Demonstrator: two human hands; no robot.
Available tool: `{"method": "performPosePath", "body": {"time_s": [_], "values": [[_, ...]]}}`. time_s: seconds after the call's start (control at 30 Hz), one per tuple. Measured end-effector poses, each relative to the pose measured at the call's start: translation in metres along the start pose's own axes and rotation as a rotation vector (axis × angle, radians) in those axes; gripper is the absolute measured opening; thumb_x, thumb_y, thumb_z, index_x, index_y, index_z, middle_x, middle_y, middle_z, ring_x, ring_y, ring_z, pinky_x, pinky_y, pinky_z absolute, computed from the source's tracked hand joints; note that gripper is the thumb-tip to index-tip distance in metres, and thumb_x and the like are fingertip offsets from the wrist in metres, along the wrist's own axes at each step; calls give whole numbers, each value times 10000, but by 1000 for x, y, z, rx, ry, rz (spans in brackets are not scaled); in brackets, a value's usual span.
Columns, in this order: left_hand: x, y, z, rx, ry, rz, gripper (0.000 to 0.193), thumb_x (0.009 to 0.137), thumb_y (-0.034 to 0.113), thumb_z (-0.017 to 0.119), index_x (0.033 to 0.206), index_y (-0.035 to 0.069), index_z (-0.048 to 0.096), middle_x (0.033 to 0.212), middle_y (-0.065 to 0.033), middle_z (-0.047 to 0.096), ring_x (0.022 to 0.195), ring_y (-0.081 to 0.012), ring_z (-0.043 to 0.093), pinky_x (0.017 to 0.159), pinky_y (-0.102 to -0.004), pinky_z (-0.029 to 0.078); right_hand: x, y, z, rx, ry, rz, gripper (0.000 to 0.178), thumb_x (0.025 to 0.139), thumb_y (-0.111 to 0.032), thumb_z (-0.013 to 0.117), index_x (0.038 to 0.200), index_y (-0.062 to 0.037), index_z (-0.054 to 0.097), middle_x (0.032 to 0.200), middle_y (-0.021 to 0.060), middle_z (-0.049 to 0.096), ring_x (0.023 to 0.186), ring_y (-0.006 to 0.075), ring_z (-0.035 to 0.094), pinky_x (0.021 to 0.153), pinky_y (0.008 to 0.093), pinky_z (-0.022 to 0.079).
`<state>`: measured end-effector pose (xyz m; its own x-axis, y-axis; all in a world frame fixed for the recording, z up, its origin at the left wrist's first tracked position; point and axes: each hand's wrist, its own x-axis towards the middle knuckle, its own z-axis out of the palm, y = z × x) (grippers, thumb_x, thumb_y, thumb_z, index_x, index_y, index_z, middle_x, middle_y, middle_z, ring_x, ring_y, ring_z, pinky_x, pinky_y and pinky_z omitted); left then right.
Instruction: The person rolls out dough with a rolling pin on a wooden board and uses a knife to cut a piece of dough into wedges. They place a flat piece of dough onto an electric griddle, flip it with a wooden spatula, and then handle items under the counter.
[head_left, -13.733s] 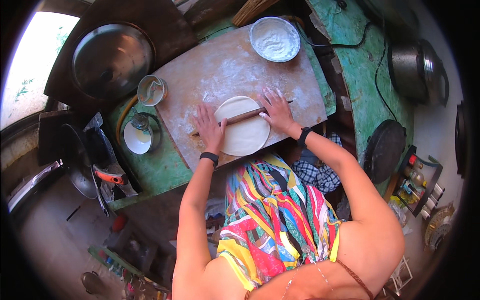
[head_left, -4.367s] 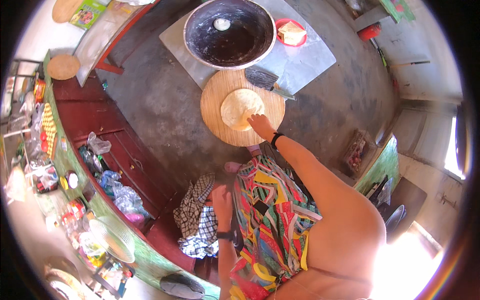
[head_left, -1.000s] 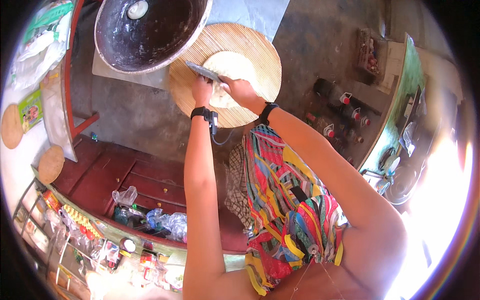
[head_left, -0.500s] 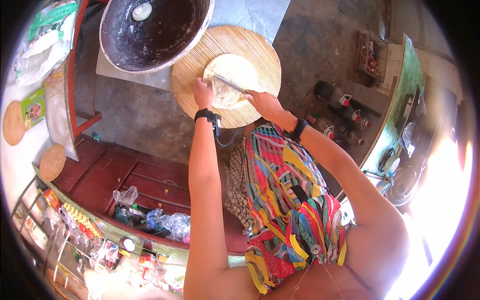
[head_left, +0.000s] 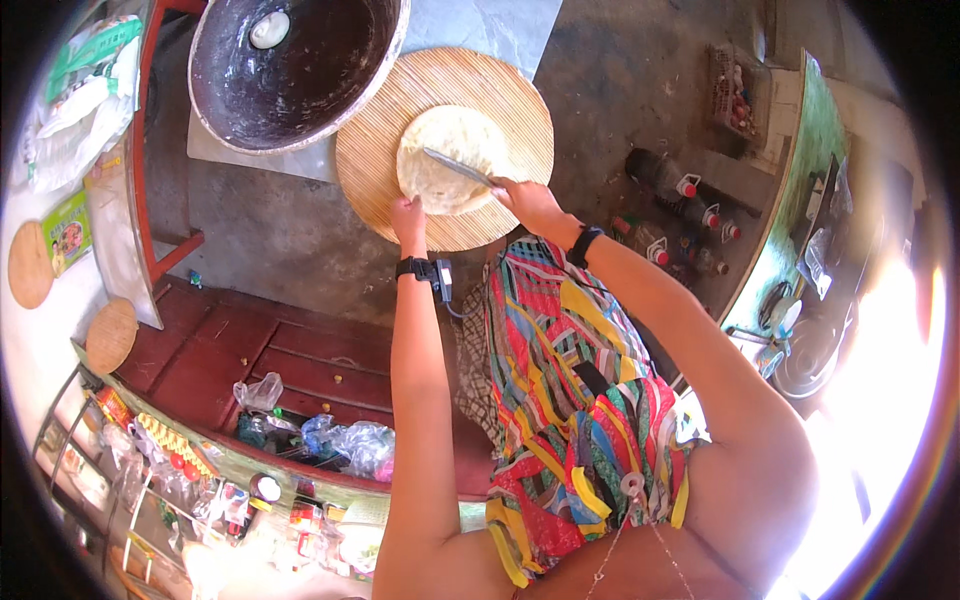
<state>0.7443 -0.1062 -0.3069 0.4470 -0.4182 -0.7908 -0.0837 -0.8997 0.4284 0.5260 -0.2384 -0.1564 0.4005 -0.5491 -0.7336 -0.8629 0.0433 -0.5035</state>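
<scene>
A pale round of flat dough lies on a round slatted straw-coloured mat. My right hand is closed around the handle of a knife. Its long grey blade slants left across the dough, touching or just above its face. At the dough's near left edge my left hand is closed, the fingers pinching that rim; the fingertips are small and partly hidden. Beyond the mat to the left stands a big dark bowl with flour smears and a white lump of dough inside.
A grey slab lies beneath the mat and bowl. Bottles with red caps stand on the floor at right, near a basket. A dark red bench with plastic bags runs along the lower left.
My left hand has shifted from the dough's left side toward its near edge. The knife stays in my right hand across the dough. The whole view has moved slightly.
</scene>
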Motion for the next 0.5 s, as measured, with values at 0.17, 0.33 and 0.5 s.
{"method": "performPosePath", "body": {"time_s": [0.17, 0.33, 0.5], "values": [[-25, 50, 8, -268, -164, -207, 147, 855, 131, 546, 770, 16, 511, 608, -39, 497, 498, -144, 494, 431, -273, 448, 1, 28, 10, -4, 89, -33, 393, 921, -396, 384, 1144, -111, 537, 714, 180, 607, 672, 347, 594, 628, 444, 467], [-33, 54, 5, -297, -122, -240, 162, 823, 140, 558, 774, 0, 492, 602, -79, 532, 490, -152, 539, 446, -282, 480, 0, 3, -8, -16, -10, 49, 393, 914, -393, 398, 1140, -104, 538, 754, 176, 613, 715, 339, 600, 641, 444, 465], [-33, 67, 4, -355, -181, -330, 110, 863, 126, 527, 877, 19, 506, 732, -70, 551, 650, -173, 572, 646, -337, 536, -7, 41, -1, -15, -50, -24, 392, 898, -381, 429, 1165, -109, 522, 801, 187, 612, 758, 333, 603, 662, 451, 461]]}}
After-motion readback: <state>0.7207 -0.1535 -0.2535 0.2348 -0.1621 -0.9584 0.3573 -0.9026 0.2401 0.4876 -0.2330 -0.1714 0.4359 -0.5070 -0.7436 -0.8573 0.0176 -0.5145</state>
